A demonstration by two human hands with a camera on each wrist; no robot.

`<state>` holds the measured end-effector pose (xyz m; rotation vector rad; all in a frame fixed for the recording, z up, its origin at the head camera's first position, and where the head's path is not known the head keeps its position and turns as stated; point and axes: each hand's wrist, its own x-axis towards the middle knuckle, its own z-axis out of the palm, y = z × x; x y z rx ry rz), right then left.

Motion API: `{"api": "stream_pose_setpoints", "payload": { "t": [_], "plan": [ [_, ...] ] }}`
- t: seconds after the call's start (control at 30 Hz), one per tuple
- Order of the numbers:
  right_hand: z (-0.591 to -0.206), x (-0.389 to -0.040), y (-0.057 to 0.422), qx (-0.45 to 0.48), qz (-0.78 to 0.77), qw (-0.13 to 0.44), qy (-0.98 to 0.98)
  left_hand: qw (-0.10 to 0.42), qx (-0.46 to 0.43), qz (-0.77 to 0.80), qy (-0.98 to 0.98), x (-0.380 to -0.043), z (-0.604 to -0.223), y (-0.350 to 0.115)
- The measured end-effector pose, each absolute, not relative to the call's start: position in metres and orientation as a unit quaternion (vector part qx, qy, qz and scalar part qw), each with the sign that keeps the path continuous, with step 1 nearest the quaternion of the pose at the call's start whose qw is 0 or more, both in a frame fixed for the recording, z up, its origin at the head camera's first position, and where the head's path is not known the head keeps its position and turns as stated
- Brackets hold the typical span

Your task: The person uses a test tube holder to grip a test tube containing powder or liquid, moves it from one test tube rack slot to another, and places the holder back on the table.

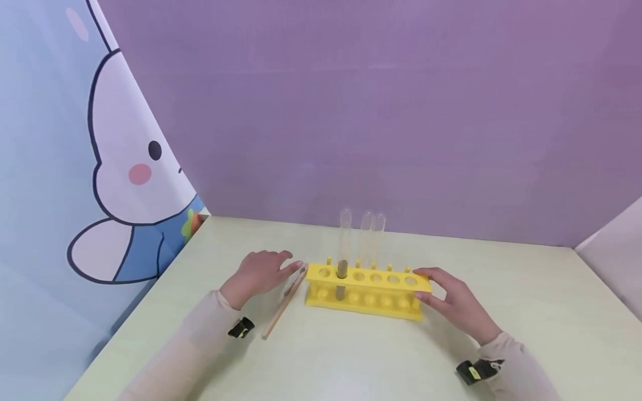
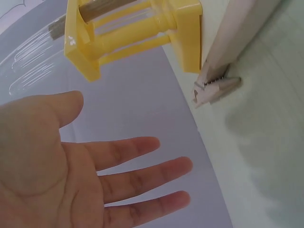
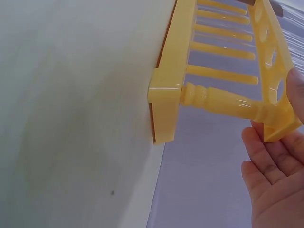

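Observation:
A yellow test tube rack [image 1: 368, 279] stands upright on the table. My right hand [image 1: 458, 303] grips its right end, with thumb in front and fingers behind the top bar in the right wrist view. A grey-brown rod-like piece [image 1: 342, 269] stands in the rack's second hole from the left. Behind, three clear glass test tubes [image 1: 346, 231] sit upside down on the pegs. Left of the rack lies a wooden test tube clamp [image 1: 283, 307] with a small metal spring. My left hand [image 1: 258, 273] hovers by the clamp's far end, fingers spread, holding nothing.
The pale table [image 1: 361, 356] reaches back to a purple backdrop [image 1: 376, 111]. At the left hangs a light blue sheet [image 1: 40, 184] with a cartoon figure, and a white panel [image 1: 614, 256] borders the right side. Black straps [image 1: 242, 328] circle both wrists.

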<state>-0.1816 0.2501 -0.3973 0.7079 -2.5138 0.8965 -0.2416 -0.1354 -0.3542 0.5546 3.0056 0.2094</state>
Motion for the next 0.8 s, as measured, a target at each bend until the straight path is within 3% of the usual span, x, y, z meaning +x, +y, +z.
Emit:
{"api": "stream_pose_setpoints", "payload": {
  "t": [0.53,0.8],
  "plan": [
    [-0.394,-0.184,0.249,0.227,0.315,0.174,-0.905,0.036,0.2,0.072,0.977,-0.242,-0.36,-0.124],
    [-0.398,-0.182,0.25,0.229,0.322,0.177,-0.901,0.071,0.185,0.055,0.979,-0.242,-0.364,-0.12]
  ]
}}
